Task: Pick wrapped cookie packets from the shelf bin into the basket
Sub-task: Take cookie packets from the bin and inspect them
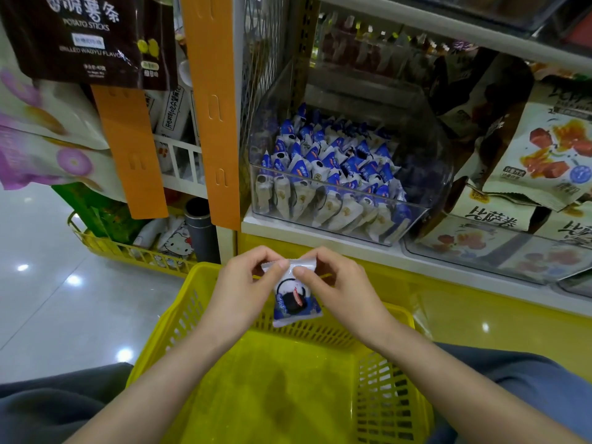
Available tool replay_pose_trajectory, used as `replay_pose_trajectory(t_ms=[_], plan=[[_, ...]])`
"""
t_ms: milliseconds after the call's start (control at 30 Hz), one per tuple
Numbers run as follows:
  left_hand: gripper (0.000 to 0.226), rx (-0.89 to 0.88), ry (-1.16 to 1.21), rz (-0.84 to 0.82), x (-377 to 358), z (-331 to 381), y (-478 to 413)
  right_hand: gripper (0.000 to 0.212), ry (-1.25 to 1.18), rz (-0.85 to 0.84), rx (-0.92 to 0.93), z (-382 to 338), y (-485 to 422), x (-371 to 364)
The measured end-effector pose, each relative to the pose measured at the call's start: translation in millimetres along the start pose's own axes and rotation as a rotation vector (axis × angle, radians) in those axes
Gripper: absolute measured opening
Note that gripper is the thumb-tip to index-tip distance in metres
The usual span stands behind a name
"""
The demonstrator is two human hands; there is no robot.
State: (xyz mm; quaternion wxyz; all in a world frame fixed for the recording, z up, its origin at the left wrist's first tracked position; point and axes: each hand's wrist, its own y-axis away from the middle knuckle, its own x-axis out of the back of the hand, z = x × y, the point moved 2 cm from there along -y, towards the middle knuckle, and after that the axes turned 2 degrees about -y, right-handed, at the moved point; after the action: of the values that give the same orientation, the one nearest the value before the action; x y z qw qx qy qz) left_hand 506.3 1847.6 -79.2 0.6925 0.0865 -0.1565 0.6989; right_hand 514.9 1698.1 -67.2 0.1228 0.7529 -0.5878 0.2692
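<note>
**One packet pinched over the basket, the bin just behind**

We hold a single cookie packet (296,299) by its top seal. The left hand (243,283) and the right hand (336,283) each pinch that seal between thumb and curled forefinger, one at each corner. The fingertips are close together, and the blue and white body of the packet hangs free below them.

The packet hangs above the far side of the yellow basket (272,379), whose open mouth spreads wide beneath our forearms. Its lattice walls rise on the left, right and far sides. Beyond the far rim runs the white shelf edge (320,237), and the clear shelf bin (429,168) sits right on that edge with its top open towards us. To the left lies open tiled floor (64,299).

By count we see two hands, one packet in hand and one basket under it. The bin holds a heap of like packets (336,161), too many and too overlapped to number. Two orange strips (211,107) hang left of the bin. A second yellow basket (128,251) stands on the floor beyond them.
</note>
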Motion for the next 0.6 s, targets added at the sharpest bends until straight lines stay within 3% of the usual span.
replay_pose_trajectory(t_ms=[200, 267, 400, 500, 600], plan=[[0.017, 0.102, 0.172, -0.048, -1, 4, -1, 0.012, 0.198, 0.055, 0.178, -5, 4, 2], [0.017, 0.118, 0.211, -0.029, -1, 4, -1, 0.012, 0.088, 0.023, 0.104, -6, 3, 2], [0.019, 0.162, 0.292, 0.157, 4, -3, -4, 0.034, -0.129, -0.133, -0.168, -1, 0, -4], [0.017, 0.207, 0.35, 0.164, 7, -4, -6, 0.034, -0.162, -0.05, -0.173, 1, -2, -1], [0.023, 0.28, 0.465, 0.038, 7, -2, -6, 0.037, 0.003, 0.029, -0.083, 0, -5, 9]])
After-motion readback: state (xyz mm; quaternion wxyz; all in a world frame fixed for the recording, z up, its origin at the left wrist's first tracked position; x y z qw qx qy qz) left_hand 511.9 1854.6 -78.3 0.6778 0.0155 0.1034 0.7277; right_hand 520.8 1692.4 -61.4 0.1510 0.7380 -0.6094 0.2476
